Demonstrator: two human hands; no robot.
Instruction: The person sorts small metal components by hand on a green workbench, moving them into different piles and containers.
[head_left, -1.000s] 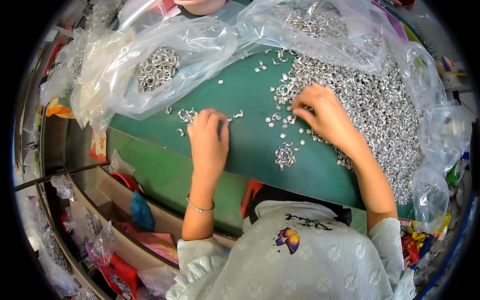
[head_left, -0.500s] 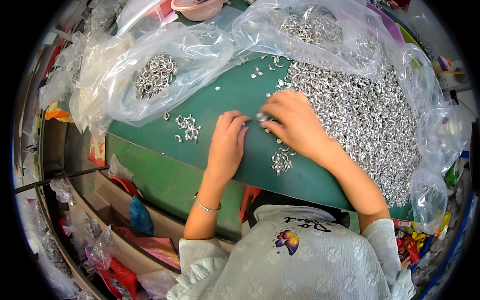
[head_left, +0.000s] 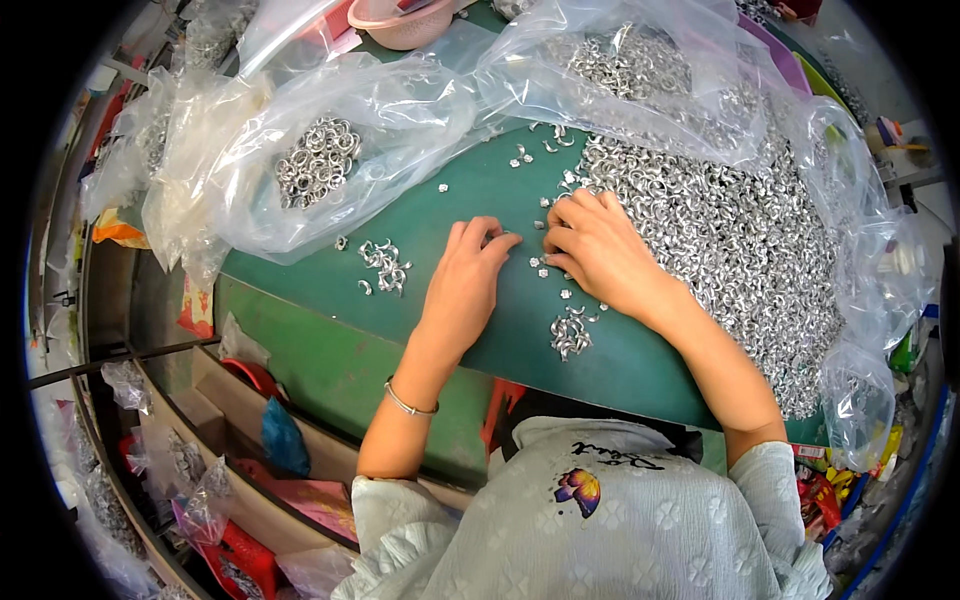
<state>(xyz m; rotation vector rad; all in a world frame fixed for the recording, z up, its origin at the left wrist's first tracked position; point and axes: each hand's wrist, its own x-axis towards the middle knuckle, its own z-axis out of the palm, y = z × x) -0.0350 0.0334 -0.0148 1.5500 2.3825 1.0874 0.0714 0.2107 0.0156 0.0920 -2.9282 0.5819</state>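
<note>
Both hands lie on the green bench (head_left: 500, 200), fingers nearly meeting. The left hand (head_left: 468, 285) is flat, holding nothing. Whether the right hand (head_left: 598, 250) pinches a ring, I cannot tell. Its fingers touch the big ring heap (head_left: 740, 220), mostly unsorted. Small piles (head_left: 570, 335) sit nearby.

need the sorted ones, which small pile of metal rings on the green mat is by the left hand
The small cluster just left of the left hand; the other lies under the right wrist.

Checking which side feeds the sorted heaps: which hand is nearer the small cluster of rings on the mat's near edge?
Right. The right hand lies just above the small cluster of rings, wrist beside it. The left hand rests farther off, to its left.
</note>
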